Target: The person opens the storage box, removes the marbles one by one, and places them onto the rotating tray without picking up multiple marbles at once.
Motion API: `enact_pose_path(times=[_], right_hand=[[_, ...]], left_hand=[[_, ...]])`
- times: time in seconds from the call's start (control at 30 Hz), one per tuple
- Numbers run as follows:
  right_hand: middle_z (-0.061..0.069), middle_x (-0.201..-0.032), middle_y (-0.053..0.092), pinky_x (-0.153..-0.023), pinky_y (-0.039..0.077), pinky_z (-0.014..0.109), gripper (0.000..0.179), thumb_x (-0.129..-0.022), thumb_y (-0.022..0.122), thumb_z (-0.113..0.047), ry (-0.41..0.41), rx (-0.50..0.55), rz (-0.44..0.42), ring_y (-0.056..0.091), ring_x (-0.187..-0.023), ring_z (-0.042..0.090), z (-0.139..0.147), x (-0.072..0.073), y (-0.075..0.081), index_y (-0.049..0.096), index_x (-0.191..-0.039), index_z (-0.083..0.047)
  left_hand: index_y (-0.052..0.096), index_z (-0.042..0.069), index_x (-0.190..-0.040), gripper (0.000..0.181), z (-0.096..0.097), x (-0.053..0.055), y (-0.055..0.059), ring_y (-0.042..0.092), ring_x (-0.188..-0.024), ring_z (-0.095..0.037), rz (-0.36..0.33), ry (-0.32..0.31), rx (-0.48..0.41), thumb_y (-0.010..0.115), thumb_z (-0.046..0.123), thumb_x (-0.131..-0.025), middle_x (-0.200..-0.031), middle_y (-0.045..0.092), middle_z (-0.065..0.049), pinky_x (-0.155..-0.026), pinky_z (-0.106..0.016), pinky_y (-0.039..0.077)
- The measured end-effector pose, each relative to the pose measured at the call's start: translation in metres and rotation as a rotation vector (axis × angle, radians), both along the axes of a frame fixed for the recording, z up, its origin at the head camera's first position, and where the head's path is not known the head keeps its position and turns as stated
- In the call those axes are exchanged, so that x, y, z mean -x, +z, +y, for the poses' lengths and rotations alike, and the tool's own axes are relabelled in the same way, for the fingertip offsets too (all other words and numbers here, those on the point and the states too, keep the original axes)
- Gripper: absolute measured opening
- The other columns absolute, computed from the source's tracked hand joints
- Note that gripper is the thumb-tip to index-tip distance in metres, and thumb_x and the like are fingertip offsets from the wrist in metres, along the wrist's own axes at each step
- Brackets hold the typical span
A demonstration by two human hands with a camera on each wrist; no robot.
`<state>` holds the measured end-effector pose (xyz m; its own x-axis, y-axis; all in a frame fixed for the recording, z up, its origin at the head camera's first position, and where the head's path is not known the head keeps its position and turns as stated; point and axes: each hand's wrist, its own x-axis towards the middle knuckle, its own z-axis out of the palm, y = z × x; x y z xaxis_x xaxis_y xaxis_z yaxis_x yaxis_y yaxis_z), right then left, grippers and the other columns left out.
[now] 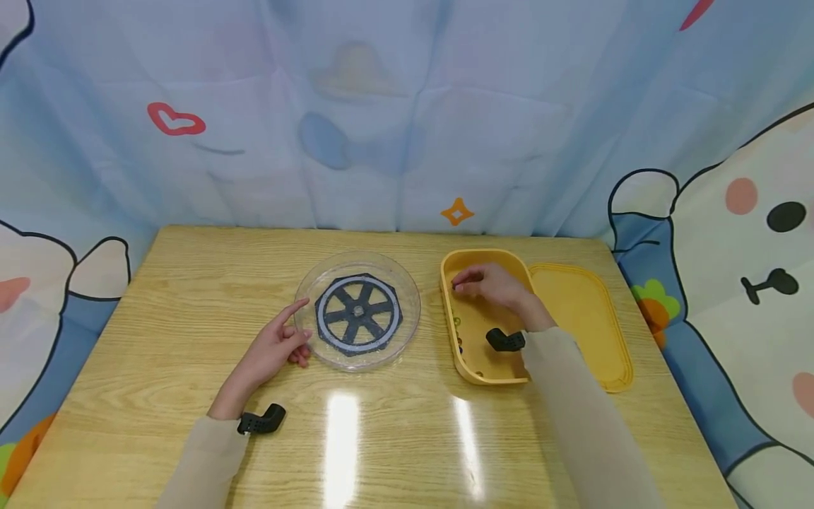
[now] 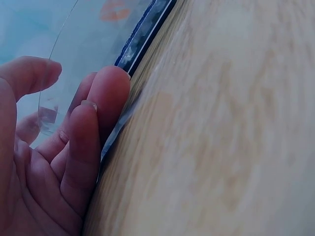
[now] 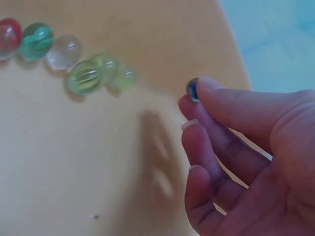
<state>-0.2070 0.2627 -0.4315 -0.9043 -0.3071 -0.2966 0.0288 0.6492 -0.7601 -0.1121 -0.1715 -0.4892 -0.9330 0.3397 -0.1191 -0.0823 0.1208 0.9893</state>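
Observation:
My left hand [image 1: 270, 350] holds the near-left rim of a round clear dish [image 1: 409, 329], with the thumb and index finger over the rim and the other fingers curled against its outer side. A dark octagonal shape with a pale ring and spokes [image 1: 352, 331] shows in the middle of the dish. Inside the yellow box [image 1: 486, 322], my right hand [image 1: 494, 286] pinches a dark blue glass marble [image 3: 193, 91] between thumb and index fingertip. Several coloured marbles lie along the box's left side, among them a green one [image 3: 37, 42] and a yellowish one [image 3: 84, 77].
A yellow lid [image 1: 575, 325] lies flat on the wooden table [image 1: 210, 283], right beside the box. Behind the table hangs a patterned blue curtain [image 1: 254, 162]. Each wrist wears a small black camera.

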Motion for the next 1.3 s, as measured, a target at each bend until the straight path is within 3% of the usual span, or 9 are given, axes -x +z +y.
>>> enact_pose_path(times=[0.27,0.6,0.9,1.07,1.3], right_hand=[[0.012,-0.117,0.067,-0.093,0.050,0.045,0.026,-0.097,0.068,-0.020,-0.071,0.045,0.117,0.061,-0.106,0.029,-0.002,-0.006,0.020,0.071,-0.116,-0.003],[0.010,-0.119,0.068,-0.090,0.053,0.050,0.024,-0.096,0.069,-0.013,-0.068,0.133,0.217,0.063,-0.103,0.025,-0.024,-0.027,0.042,0.072,-0.118,-0.005],[0.012,-0.114,0.069,-0.089,0.055,0.043,0.023,-0.094,0.069,-0.008,-0.018,0.250,0.216,0.066,-0.101,0.025,-0.059,-0.040,0.046,0.072,-0.117,-0.002],[0.010,-0.111,0.070,-0.086,0.055,0.047,0.021,-0.093,0.071,-0.006,-0.024,0.288,0.212,0.067,-0.097,0.024,-0.083,-0.045,0.044,0.074,-0.113,-0.002],[0.010,-0.104,0.072,-0.081,0.058,0.032,0.020,-0.090,0.073,-0.003,0.005,0.347,0.235,0.068,-0.091,0.022,-0.114,-0.049,0.037,0.074,-0.109,0.002]], left_hand=[[0.028,0.019,-0.158,0.063,0.000,0.000,-0.001,0.067,-0.063,-0.027,-0.007,0.008,0.016,0.057,0.012,-0.103,-0.078,0.063,-0.022,-0.062,-0.039,0.060],[0.029,0.019,-0.158,0.062,0.001,-0.001,0.000,0.066,-0.062,-0.025,0.001,0.013,0.008,0.056,0.011,-0.103,-0.077,0.064,-0.020,-0.061,-0.039,0.060],[0.028,0.017,-0.158,0.062,0.002,0.000,0.000,0.066,-0.061,-0.023,0.007,0.026,0.001,0.056,0.010,-0.103,-0.076,0.064,-0.019,-0.060,-0.038,0.059],[0.029,0.018,-0.158,0.062,0.002,-0.001,0.001,0.066,-0.061,-0.024,0.006,0.032,0.013,0.057,0.011,-0.102,-0.076,0.064,-0.020,-0.060,-0.038,0.059],[0.029,0.018,-0.158,0.063,0.003,-0.002,0.001,0.066,-0.062,-0.027,0.001,0.029,0.019,0.058,0.010,-0.102,-0.077,0.063,-0.023,-0.060,-0.038,0.059]])
